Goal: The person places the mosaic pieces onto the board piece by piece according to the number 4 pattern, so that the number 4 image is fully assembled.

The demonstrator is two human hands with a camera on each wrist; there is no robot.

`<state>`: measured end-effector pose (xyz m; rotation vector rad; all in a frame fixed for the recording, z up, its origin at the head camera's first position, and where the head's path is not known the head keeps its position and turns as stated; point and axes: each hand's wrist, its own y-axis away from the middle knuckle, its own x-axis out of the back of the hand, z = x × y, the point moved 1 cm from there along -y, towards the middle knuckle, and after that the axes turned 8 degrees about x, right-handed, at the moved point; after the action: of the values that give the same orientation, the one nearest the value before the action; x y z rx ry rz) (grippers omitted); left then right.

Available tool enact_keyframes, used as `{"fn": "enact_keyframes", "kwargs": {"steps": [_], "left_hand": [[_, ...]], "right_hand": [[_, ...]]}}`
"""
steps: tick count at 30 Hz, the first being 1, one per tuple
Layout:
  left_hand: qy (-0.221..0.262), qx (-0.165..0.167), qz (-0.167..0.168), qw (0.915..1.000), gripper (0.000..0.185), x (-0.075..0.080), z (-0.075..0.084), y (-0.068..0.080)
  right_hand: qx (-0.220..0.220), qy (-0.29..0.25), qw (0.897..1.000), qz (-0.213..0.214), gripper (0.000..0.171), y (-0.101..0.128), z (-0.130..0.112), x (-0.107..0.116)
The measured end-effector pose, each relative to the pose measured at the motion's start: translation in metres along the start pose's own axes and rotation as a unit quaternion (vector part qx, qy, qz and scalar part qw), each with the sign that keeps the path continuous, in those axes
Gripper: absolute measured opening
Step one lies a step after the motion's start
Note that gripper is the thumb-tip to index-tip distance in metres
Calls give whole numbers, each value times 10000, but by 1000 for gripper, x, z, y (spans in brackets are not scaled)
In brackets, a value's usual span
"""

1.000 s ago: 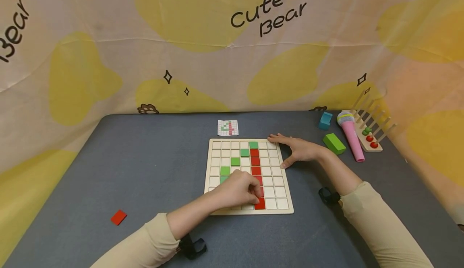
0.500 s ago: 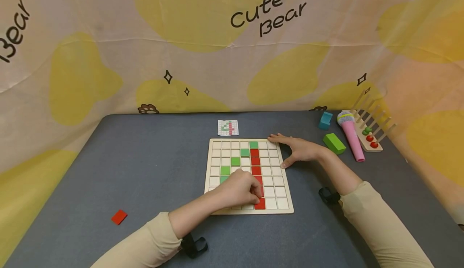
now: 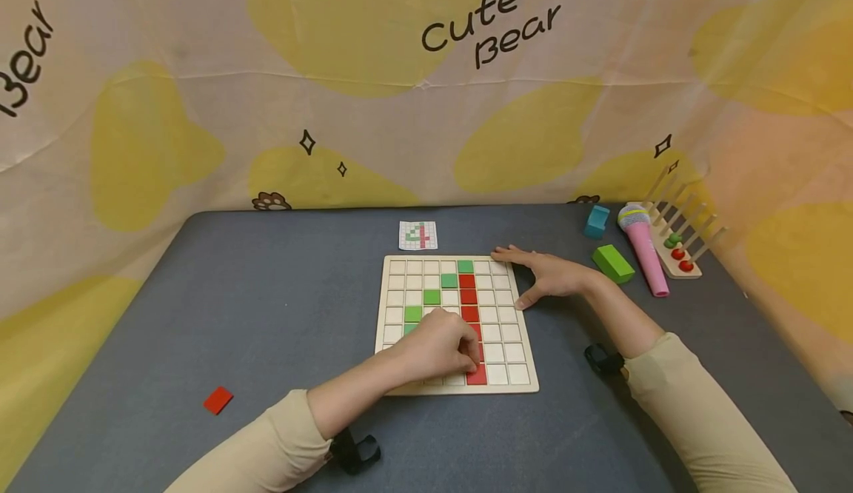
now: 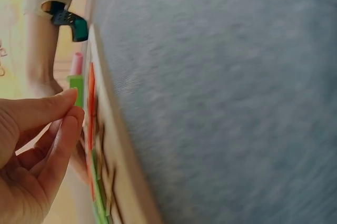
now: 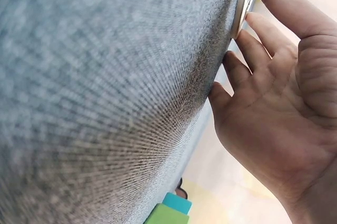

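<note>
The head view looks forward and down from above at the whole grey surface (image 3: 266, 300). Each wrist view sits close beside its own hand, skimming the surface. All three views share the wooden board (image 3: 456, 324) (image 4: 113, 145) (image 5: 241, 3) at the fingers.

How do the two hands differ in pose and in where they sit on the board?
The left hand is curled, fingertips pinched together over the red column near the board's front edge; the right hand lies flat with straight fingers. The left sits over the board's tiles; the right rests against its far right corner and edge. Both touch the board.
</note>
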<state>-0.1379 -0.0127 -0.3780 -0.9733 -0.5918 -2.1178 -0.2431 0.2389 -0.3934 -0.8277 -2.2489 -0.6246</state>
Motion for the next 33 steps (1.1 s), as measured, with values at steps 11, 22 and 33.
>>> {"fn": "enact_keyframes", "kwargs": {"steps": [11,22,33], "left_hand": [[343,52,431,9985,12,38,-3,14],[365,714,865,9930,9,77,-44,49],[44,1200,1090,9868,5,120,-104,111]], "right_hand": [[-59,-18,10000,15,99,1,-1,0],[-47,1,10000,-31,100,-1,-2,0],[-86,-14,10000,-37,100,-1,-3,0]]}}
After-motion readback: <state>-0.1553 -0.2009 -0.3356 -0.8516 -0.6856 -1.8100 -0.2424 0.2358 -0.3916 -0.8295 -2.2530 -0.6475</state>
